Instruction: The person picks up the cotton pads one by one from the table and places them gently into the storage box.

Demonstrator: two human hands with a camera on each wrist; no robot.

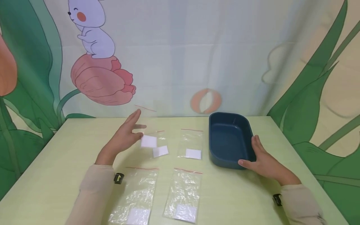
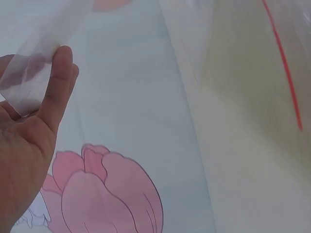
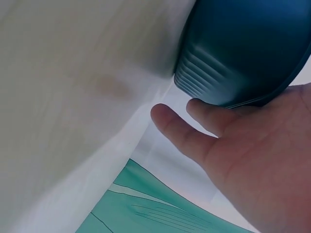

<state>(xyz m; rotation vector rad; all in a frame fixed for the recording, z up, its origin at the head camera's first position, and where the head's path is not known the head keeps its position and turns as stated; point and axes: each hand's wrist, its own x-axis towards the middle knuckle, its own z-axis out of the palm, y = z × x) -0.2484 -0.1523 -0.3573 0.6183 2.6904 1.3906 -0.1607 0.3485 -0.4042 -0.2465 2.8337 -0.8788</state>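
A clear zip-lock bag with a red seal line and a white card (image 1: 148, 141) in it is raised above the back left of the table. My left hand (image 1: 125, 137) pinches it at its left side, and the left wrist view shows the thin film (image 2: 29, 80) between thumb and fingers. To the right stands a dark blue rectangular box (image 1: 227, 140), open at the top. My right hand (image 1: 265, 162) holds it at its near right corner, thumb over the near rim and fingers along the right wall. In the right wrist view two fingers (image 3: 182, 133) extend straight below the box.
Another zip-lock bag (image 1: 160, 151) lies partly behind the raised one. More bags with white cards lie at the middle (image 1: 192, 143), front left (image 1: 137, 190) and front centre (image 1: 184, 190). A printed cloth (image 1: 168, 62) hangs behind the pale table (image 1: 230, 200).
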